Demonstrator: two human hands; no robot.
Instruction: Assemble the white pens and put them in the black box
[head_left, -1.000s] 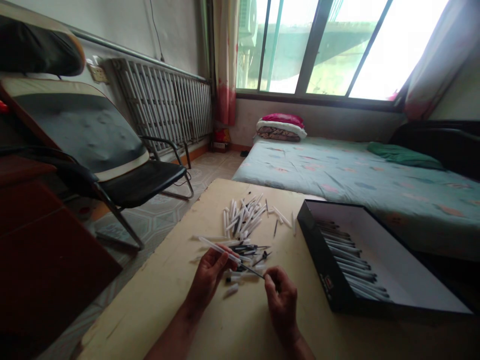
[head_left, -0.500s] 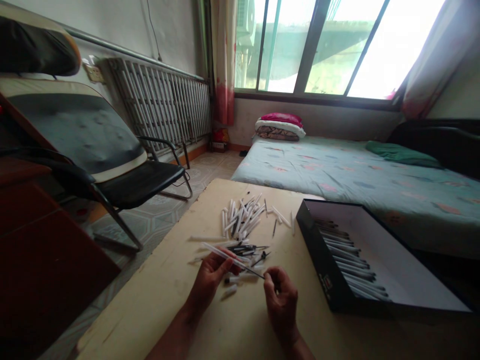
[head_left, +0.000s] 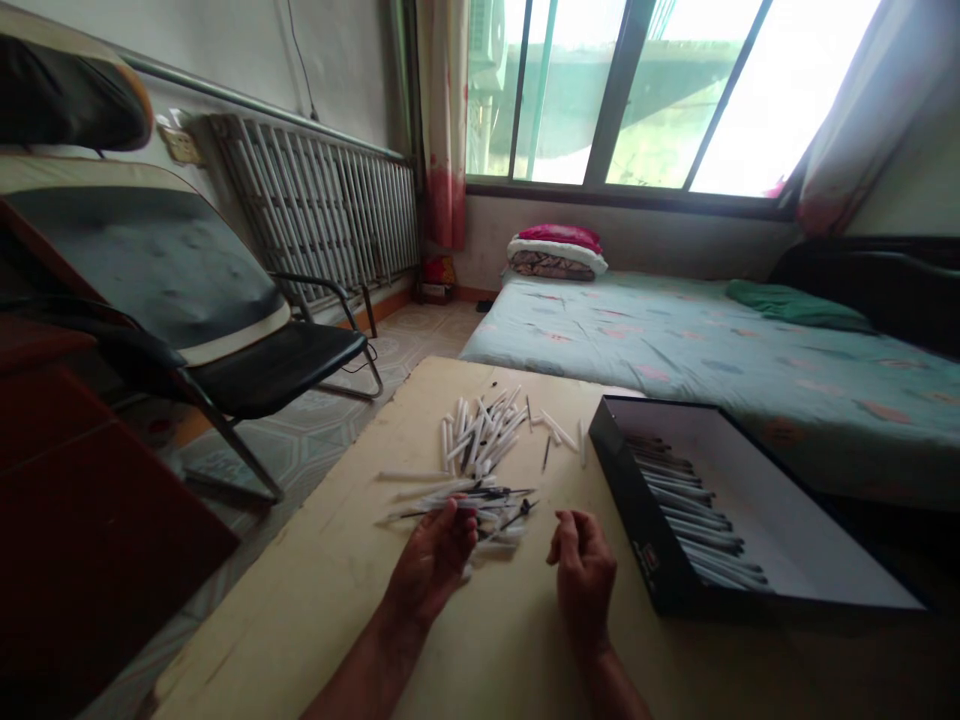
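Observation:
My left hand is closed in a pinch at the near side of a pile of pen parts. A whitish pen barrel seems to be between its thumb and fingers, hard to separate from the parts behind. To its right, my right hand hovers over the table with its fingers curled and nothing visible in them. Dark refills and pale caps lie beside the left hand. Farther back is a heap of white pen barrels.
A black open box with a row of pens inside stands right of my right hand on the cream table. Behind the table is a bed. A black chair stands on the left, near a radiator.
The dark refill that stretched between my hands, out of the barrel's end, is no longer visible. My right hand has moved right, away from the left, which has tilted the barrel flatter.

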